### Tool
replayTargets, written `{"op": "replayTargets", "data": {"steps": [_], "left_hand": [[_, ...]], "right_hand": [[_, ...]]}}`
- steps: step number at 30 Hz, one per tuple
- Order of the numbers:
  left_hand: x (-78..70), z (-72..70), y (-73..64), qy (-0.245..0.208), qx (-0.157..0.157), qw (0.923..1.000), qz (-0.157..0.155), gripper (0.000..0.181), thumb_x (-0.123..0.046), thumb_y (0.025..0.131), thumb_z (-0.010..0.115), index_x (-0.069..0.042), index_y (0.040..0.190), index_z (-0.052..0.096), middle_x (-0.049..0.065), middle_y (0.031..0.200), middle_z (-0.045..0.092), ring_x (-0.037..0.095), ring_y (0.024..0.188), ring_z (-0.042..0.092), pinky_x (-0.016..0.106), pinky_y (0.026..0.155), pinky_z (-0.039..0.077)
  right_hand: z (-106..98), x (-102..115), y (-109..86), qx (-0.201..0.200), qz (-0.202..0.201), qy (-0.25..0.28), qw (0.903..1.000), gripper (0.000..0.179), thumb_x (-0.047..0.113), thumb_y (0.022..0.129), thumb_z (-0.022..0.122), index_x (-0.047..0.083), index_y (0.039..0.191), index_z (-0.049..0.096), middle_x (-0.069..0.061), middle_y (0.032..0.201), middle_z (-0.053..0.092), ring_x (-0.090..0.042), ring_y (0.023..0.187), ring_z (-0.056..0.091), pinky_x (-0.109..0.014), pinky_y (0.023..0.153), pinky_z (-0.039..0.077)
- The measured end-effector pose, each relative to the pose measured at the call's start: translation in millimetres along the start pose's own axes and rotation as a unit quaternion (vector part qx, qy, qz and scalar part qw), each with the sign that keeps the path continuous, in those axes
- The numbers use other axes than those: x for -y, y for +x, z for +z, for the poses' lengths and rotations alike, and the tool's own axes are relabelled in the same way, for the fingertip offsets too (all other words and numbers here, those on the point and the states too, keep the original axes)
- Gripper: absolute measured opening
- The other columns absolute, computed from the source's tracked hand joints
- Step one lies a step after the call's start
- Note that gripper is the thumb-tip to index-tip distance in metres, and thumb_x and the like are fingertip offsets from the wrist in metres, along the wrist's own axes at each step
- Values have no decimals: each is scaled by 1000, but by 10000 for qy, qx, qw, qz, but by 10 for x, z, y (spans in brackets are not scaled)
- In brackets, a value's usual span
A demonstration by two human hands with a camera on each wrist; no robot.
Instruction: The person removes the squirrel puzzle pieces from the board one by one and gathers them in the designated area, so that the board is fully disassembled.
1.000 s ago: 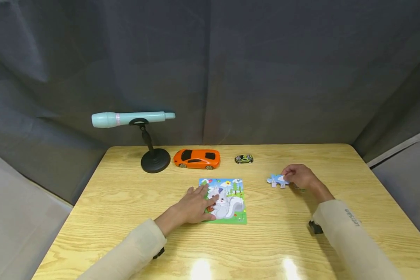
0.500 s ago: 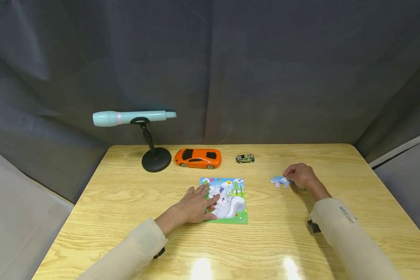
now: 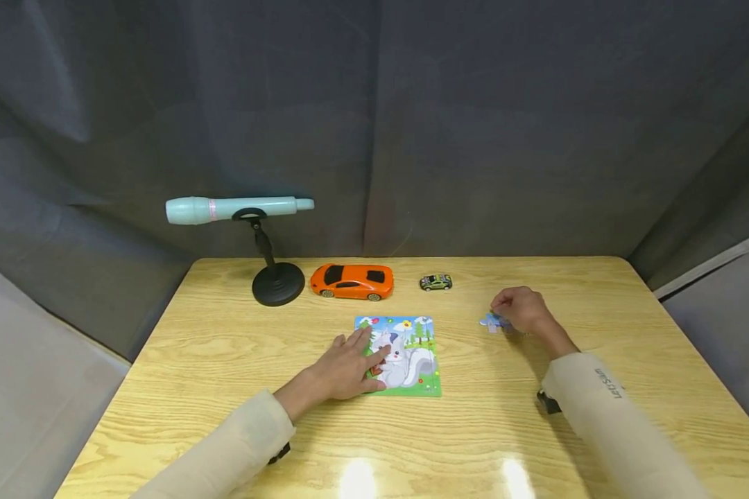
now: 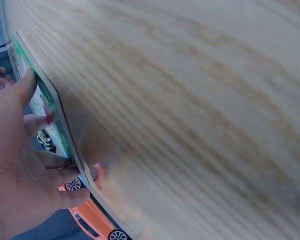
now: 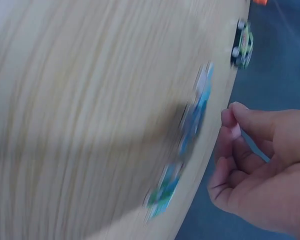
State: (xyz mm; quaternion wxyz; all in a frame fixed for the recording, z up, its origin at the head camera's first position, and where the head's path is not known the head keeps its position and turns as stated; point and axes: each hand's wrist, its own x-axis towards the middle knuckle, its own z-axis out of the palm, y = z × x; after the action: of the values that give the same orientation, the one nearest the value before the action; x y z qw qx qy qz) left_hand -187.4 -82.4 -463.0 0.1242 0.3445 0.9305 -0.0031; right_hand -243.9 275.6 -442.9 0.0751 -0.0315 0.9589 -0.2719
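My left hand [image 3: 343,366] lies with spread fingers over the left part of a square jigsaw puzzle [image 3: 415,384] showing a grey squirrel. In the left wrist view, the fingers reach across the puzzle's edge. On the right, my right hand [image 3: 523,310] hovers close over a blue jigsaw piece [image 3: 490,322]. The right wrist view shows its thumb and index fingertips together, the other fingers curled, and no piece visible between them. Below them on the table lie the blue piece [image 5: 194,122], blurred, and a green-and-blue jigsaw piece [image 5: 164,192]. That second piece is hidden behind the hand in the head view.
An orange toy car [image 3: 352,282] and a small black-and-green toy car [image 3: 435,282] stand along the table's back. At the back left, a light blue microphone [image 3: 240,209] rests on a black stand [image 3: 278,284]. Dark grey curtain [image 3: 499,138] hangs behind the table.
My right hand has lifted slightly and shifted left across the blue piece, covering more of it in the head view. Earlier its fingertips were at that piece's right end. My left hand has stayed put.
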Motion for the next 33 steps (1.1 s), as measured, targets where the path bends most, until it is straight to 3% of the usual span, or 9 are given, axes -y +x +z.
{"op": "replayTargets", "data": {"steps": [6,18,26,33], "left_hand": [[5,6,-17,-29,-45,10000,17,68,-59,92,44,-27,150,29,22,157,16,34,146,19,56,112,27],[6,-24,-52,-123,-109,9999,-36,68,-59,92,47,-29,150,28,23,157,15,35,146,17,57,113,26],[69,-38,-106,-21,-122,9998,-135,67,-59,92,45,-28,149,30,25,156,14,37,145,20,57,112,27],[82,-25,-119,7,29,9998,-180,65,-59,92,45,-28,148,33,24,156,17,36,145,21,58,112,26]], "right_hand": [[222,302,27,179,-132,499,9985,18,12,95,55,-1,102,66,-15,93,67,-19,75,59,-27,63,48],[638,897,149,244,-517,653,9962,11,12,91,63,5,96,69,-8,87,67,-15,72,57,-27,65,46],[905,1225,181,236,-465,893,9946,10,11,87,66,5,94,69,-6,84,68,-13,72,58,-23,63,46],[1082,1421,180,469,-261,1102,9925,8,11,88,66,7,94,68,-4,82,67,-12,70,56,-21,61,45]]}}
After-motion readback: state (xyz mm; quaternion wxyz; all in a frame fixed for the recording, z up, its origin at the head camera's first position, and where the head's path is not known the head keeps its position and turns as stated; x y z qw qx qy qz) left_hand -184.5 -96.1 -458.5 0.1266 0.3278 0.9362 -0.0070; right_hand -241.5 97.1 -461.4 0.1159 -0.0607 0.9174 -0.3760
